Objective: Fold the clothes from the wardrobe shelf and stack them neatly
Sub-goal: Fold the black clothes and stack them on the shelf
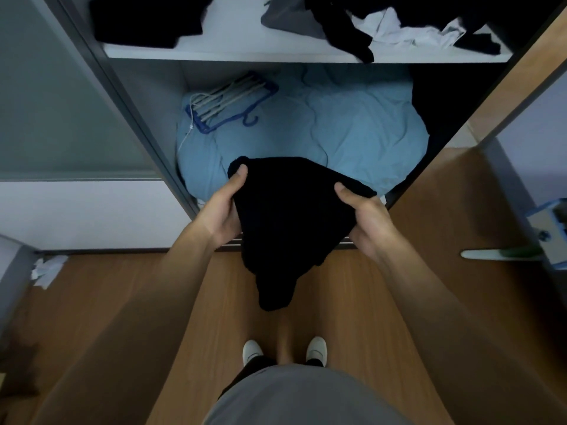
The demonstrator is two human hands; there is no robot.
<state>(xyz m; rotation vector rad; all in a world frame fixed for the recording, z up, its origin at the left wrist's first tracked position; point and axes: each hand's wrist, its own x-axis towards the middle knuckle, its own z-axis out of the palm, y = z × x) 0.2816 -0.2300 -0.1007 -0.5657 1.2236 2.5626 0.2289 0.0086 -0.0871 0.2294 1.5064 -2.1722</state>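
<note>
Garment in hand before the open wardrobe: from my remote station I see the left hand [225, 210] and right hand [365, 222] each pinching an upper edge of a black garment [288, 216], thumbs on top and fingers curled beneath the cloth. The piece hangs between them in front of the lower compartment, its loose end drooping toward the wooden floor [383, 302]. I judge it partly gathered, not yet a finished fold.

Above, the wardrobe shelf [245, 53] shows how much is left. A dark pile [147, 23] sits at its left end and may be the start of a stack, though I cannot tell whether it is folded. To its right lie a grey garment [288, 16], a draped dark garment [352, 38] hanging over the shelf's front edge, and a crumpled white garment [408, 32], all loose. By my reading the job is in its early part: one item under way, at least three waiting.

Below, blue bedding [352, 130] fills the lower compartment, with a blue hanger rack [230, 99] lying on it.
</note>
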